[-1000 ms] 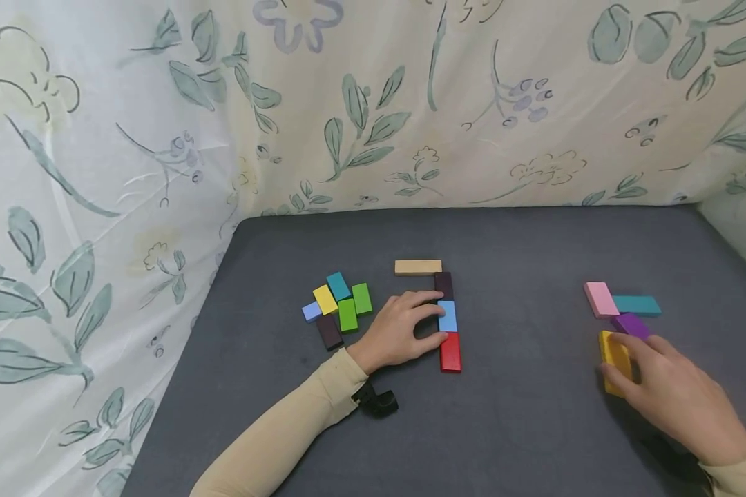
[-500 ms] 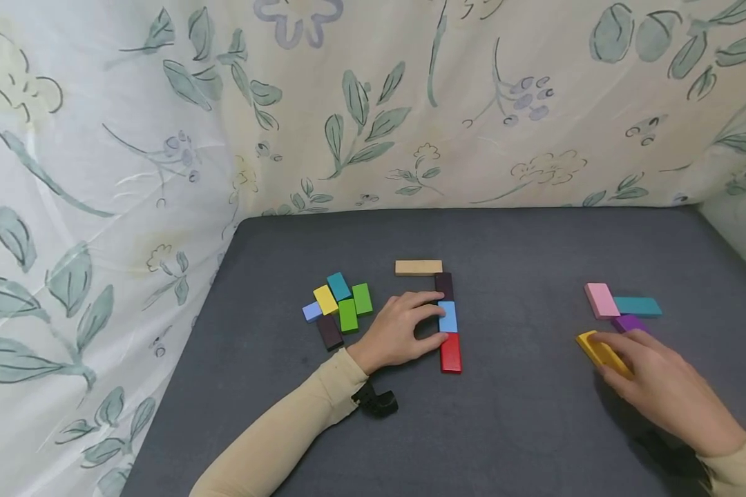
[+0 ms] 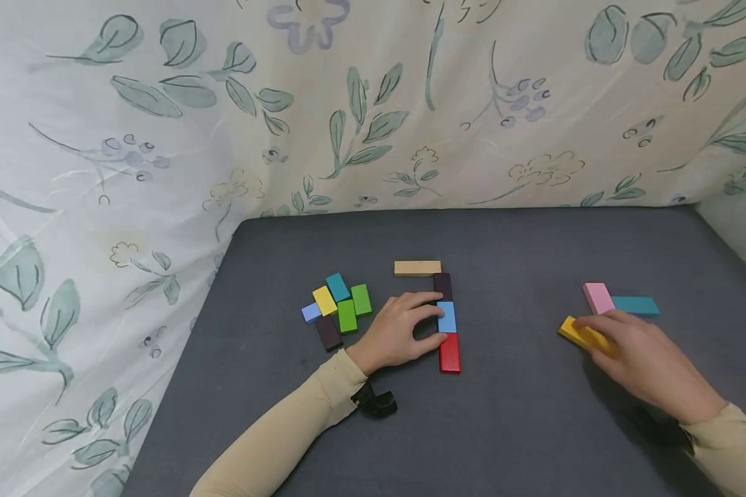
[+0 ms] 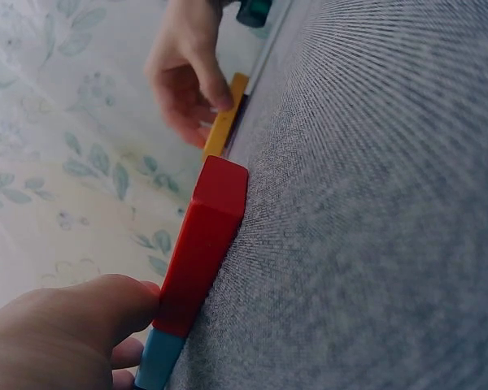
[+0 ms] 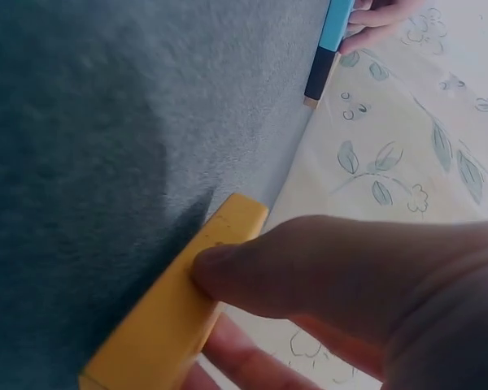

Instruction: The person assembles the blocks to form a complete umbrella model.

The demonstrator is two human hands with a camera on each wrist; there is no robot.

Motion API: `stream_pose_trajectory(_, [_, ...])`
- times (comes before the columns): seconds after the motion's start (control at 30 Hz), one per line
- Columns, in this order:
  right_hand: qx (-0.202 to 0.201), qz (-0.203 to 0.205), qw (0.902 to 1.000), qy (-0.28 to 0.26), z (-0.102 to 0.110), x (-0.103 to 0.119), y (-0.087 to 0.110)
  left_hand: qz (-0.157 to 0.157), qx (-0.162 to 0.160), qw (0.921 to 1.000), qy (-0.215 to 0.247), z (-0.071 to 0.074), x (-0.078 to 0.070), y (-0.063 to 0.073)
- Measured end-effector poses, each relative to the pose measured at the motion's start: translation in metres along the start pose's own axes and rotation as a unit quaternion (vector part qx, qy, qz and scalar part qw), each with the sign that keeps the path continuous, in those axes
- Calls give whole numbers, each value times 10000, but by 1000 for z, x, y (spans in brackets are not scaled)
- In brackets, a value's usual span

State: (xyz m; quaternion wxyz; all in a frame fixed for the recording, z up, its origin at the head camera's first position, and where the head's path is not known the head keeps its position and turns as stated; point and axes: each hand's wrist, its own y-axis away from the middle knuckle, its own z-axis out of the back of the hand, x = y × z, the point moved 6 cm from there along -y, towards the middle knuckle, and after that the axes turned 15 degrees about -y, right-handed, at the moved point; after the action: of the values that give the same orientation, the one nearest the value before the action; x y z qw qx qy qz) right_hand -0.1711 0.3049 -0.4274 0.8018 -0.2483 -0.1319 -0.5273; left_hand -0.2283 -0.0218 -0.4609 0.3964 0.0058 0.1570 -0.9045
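My left hand [image 3: 398, 331] lies beside a column of blocks, its spread, slightly bent fingers touching the left edges. From top to bottom the column has a black block [image 3: 443, 286], a light blue block [image 3: 447, 317] and a red block [image 3: 450, 353]. In the left wrist view the thumb touches the red block [image 4: 199, 252] near its joint with the blue one. My right hand [image 3: 653, 366] pinches a yellow block [image 3: 575, 333] between thumb and fingers. The right wrist view shows this yellow block [image 5: 163, 321] tilted, with a shadow beside it.
A tan block [image 3: 417, 268] lies across the column's top end. Left of the left hand sits a cluster with green [image 3: 347, 316], teal, yellow, black and periwinkle blocks. A pink block [image 3: 598, 298] and a teal block [image 3: 637, 306] lie beyond the right hand. Patterned cloth borders the dark table [image 3: 510, 442].
My right hand has picked up the yellow block, turned it and carried it leftward. It now covers the purple block seen earlier. The left hand stays in place.
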Motion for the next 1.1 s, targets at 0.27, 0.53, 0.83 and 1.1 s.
stream_pose_trajectory(0.27, [12, 434, 9991, -24, -3, 10, -28, 4, -13, 10000, -11, 0, 1, 0])
stream_pose_trajectory(0.53, [174, 530, 9982, -220, -11, 22, -63, -5, -3, 10000, -49, 0, 3, 0])
stream_pose_trajectory(0.83, [290, 564, 9962, -590, -22, 34, -103, 37, 53, 10000, -64, 1, 4, 0])
stream_pose_trajectory(1.1, [566, 140, 9956, -728, -45, 35, -136, 36, 114, 9999, -86, 0, 3, 0])
